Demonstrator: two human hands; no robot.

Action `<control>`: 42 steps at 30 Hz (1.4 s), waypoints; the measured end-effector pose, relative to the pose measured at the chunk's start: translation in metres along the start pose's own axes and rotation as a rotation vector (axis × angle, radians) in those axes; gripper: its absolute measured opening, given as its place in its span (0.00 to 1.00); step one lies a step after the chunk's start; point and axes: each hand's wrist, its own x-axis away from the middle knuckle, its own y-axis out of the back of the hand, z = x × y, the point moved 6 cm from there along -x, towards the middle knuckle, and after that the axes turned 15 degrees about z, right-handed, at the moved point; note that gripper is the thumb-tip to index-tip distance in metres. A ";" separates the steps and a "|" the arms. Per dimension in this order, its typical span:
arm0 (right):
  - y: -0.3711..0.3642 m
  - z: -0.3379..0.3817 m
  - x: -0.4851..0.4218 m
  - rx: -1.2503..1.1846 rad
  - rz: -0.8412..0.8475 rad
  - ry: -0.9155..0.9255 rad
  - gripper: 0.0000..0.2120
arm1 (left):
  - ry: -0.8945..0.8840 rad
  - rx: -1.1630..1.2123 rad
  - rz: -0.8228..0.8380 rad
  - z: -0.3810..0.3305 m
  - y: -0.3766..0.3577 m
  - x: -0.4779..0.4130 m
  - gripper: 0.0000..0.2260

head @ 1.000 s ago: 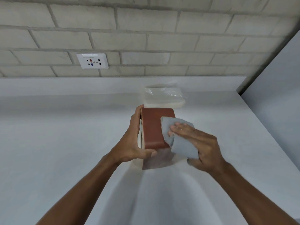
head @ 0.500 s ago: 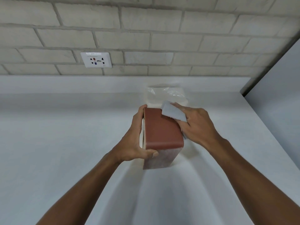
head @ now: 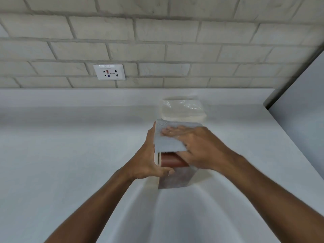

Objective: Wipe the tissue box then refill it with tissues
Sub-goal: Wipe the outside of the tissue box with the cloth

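A reddish-brown tissue box [head: 171,162] stands on its end on the white counter [head: 70,155], near the middle of the head view. My left hand [head: 147,160] grips its left side, thumb across the near lower edge. My right hand [head: 198,148] lies flat on the box's upper face and presses a light grey cloth [head: 166,139] onto it; the cloth covers most of that face. Just behind the box lies a clear plastic pack of white tissues [head: 184,109].
A brick wall rises behind the counter's raised back ledge [head: 105,97], with a white power socket [head: 109,72] on it. A grey panel [head: 301,106] closes the counter's right side.
My right hand has carried the cloth from the box's far right edge leftward over its upper face, which it now mostly covers. My left hand keeps the same grip.
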 end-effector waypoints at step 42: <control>0.007 -0.004 -0.018 0.002 -0.045 -0.113 0.34 | 0.027 -0.050 -0.023 -0.001 0.003 -0.001 0.56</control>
